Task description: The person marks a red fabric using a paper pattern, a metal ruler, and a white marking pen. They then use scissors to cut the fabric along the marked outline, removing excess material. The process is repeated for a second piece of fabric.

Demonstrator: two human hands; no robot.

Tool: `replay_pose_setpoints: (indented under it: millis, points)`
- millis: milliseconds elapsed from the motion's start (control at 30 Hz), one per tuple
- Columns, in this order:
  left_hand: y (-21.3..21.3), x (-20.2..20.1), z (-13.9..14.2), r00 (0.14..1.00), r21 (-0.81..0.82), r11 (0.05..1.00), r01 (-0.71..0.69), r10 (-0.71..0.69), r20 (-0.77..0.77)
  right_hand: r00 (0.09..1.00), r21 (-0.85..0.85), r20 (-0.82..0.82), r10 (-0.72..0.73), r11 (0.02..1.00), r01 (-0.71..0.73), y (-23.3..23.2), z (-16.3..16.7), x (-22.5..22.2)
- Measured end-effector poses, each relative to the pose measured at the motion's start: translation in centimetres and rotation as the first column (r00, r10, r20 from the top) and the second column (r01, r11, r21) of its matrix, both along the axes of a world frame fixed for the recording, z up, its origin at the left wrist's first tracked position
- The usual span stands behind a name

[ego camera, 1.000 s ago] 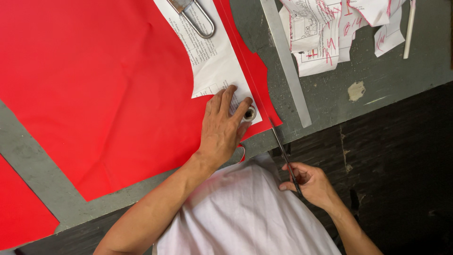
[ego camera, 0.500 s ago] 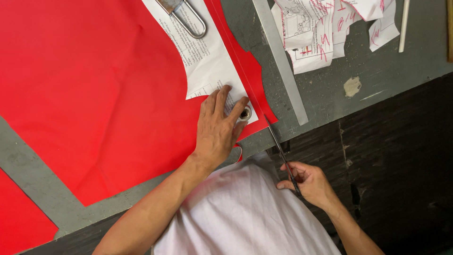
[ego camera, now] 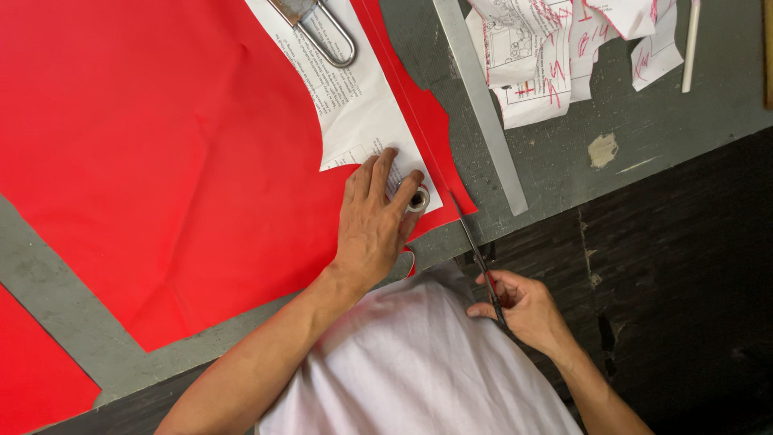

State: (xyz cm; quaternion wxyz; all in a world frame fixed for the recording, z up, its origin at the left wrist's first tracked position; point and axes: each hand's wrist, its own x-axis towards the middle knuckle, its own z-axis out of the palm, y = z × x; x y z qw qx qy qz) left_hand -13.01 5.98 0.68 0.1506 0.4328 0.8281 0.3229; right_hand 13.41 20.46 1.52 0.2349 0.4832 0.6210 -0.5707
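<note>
Your right hand is gripping the handles of the scissors, fingers curled closed around them, just off the near edge of the table. The blades are running up and away from that hand, their long axis slanting toward the upper left, and the tip is reaching the near corner of the red fabric. Whether the blades are parted or closed cannot be told at this size.

Your left hand is lying flat, palm down and fingers spread, gripping nothing. It is pressing on the lower end of the paper pattern and on the fabric under it. Its fingertips are touching a small round metal weight sitting at the pattern's near corner.

The pattern is lying on the fabric, its long axis running up and to the left, roughly parallel to the blades. A narrow red margin is showing along its right edge, directly ahead of the scissor tip. The right hand is the nearer one to that margin; the left is sitting just beside it, on the pattern side.

A metal clip is resting on the pattern's far end. A grey ruler is lying to the right of the fabric, and marked paper scraps are lying beyond it.
</note>
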Motion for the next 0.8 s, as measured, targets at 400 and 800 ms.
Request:
replay_pose_setpoints:
  millis: [400,800]
  points:
    - [-0.1,-0.2,0.2,1.0,-0.005,1.0,0.006,-0.006,0.029,1.0,0.021,0.021,-0.005,1.0,0.005,-0.2,-0.2,-1.2]
    - [-0.1,-0.3,0.1,1.0,0.001,1.0,0.009,-0.009,0.018,0.996,-0.017,-0.052,-0.068,0.998,0.067,-0.3,-0.4,-1.7]
